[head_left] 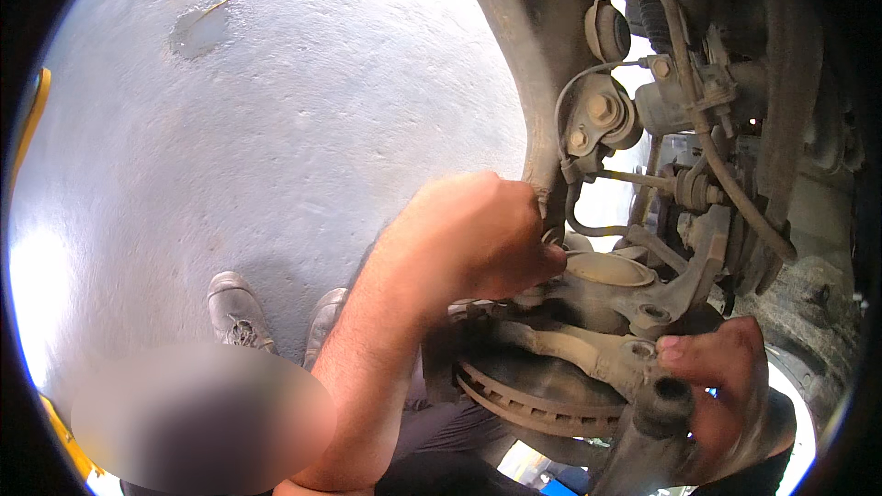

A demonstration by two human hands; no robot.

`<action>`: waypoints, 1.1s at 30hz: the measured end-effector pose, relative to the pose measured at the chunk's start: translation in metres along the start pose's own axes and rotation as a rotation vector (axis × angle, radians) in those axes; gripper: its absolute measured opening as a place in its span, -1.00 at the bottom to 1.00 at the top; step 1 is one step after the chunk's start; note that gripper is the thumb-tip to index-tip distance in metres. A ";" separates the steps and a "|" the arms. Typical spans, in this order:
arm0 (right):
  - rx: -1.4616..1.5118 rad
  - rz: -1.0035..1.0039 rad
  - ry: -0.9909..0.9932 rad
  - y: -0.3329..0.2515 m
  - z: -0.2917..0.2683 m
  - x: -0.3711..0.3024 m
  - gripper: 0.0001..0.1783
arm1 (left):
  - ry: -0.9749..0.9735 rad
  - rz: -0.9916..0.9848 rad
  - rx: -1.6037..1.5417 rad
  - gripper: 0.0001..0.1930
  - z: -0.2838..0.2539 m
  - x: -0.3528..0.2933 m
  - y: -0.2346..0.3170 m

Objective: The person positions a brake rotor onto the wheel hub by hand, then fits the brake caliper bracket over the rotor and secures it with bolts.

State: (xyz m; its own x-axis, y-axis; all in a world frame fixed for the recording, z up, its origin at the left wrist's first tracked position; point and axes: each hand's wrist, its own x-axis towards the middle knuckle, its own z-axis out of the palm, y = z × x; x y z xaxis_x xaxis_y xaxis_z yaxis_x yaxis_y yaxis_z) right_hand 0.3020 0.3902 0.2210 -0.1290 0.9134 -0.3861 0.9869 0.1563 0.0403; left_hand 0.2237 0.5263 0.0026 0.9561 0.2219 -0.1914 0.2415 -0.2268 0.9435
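Observation:
My left hand reaches in from the lower left, its fingers curled closed at the top of a wheel hub assembly. What lies inside those fingers is hidden. To the right, my right hand has its thumb pressed on a dusty cast metal bracket, with the other fingers behind it. Under the bracket is the brake disc, its vented edge showing. A metal arm with a bolt hole stands between the hands, beside a round pale cover.
Suspension parts fill the right side: a bolted bushing, a rubber hose and a thin curved line. The grey floor has a wet patch. Worn shoes stand lower left, near a blurred oval area.

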 end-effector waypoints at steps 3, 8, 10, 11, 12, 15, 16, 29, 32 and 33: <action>0.012 0.028 0.084 0.000 0.004 0.000 -0.61 | -0.016 -0.006 -0.135 -0.59 0.001 0.003 -0.007; 0.019 -0.061 0.024 0.010 0.001 -0.013 -0.59 | -0.156 -0.036 -0.084 -0.60 -0.012 0.011 0.007; -0.009 -0.308 0.019 0.016 -0.001 -0.001 -0.51 | -0.187 -0.039 -0.110 -0.61 -0.015 0.012 0.009; -0.004 -0.323 0.041 0.017 0.000 -0.001 -0.53 | -0.196 -0.047 -0.122 -0.61 -0.017 0.012 0.007; 0.001 -0.337 0.061 0.019 0.002 -0.001 -0.55 | -0.174 -0.004 -0.139 -0.61 -0.014 0.010 0.003; 0.035 -0.273 0.092 0.014 0.004 0.003 -0.57 | -0.140 0.109 -0.194 -0.65 -0.011 0.007 -0.008; 0.047 -0.228 0.094 0.010 0.004 0.003 -0.57 | -0.151 0.143 -0.218 -0.69 -0.012 0.007 -0.009; -0.034 -0.058 0.037 -0.004 -0.001 0.000 -0.62 | -0.092 0.071 -0.322 -0.70 -0.006 0.006 -0.011; -0.126 -0.021 0.041 -0.008 0.001 -0.001 -0.61 | -0.036 0.152 -0.434 -0.70 0.000 0.003 -0.018; -0.178 -0.022 0.012 -0.007 -0.002 -0.006 -0.61 | -0.029 0.187 -0.475 -0.72 0.002 0.003 -0.021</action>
State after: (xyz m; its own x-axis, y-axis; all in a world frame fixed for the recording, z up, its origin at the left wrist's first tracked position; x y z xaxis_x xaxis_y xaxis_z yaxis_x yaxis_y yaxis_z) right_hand 0.2952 0.3843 0.2245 -0.1529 0.9132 -0.3777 0.9510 0.2399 0.1951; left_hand 0.2217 0.5296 -0.0185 0.9815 0.1911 -0.0089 -0.0295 0.1971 0.9799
